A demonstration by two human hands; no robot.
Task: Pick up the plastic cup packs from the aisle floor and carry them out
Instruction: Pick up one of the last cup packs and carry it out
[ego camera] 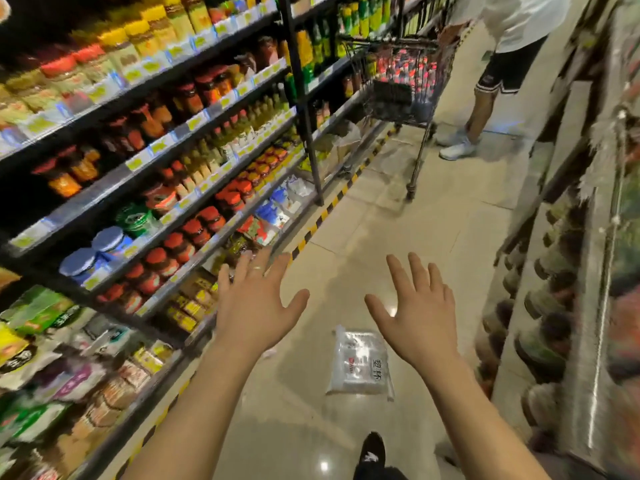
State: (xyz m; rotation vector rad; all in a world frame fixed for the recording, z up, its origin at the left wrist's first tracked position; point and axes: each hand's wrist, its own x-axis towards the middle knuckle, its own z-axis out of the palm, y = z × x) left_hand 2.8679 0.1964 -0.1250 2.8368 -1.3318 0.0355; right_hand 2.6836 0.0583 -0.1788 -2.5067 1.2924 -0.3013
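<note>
one clear plastic cup pack [358, 370] lies flat on the aisle floor [363, 216], its upper right corner hidden behind the right hand [420, 320]. right and left hand [258, 306] are held out with fingers [396, 271] spread, holding nothing. the shelves [138, 162] are smeared by blur. a person [509, 60] by the cart [401, 88] is cut off at the top edge.
</note>
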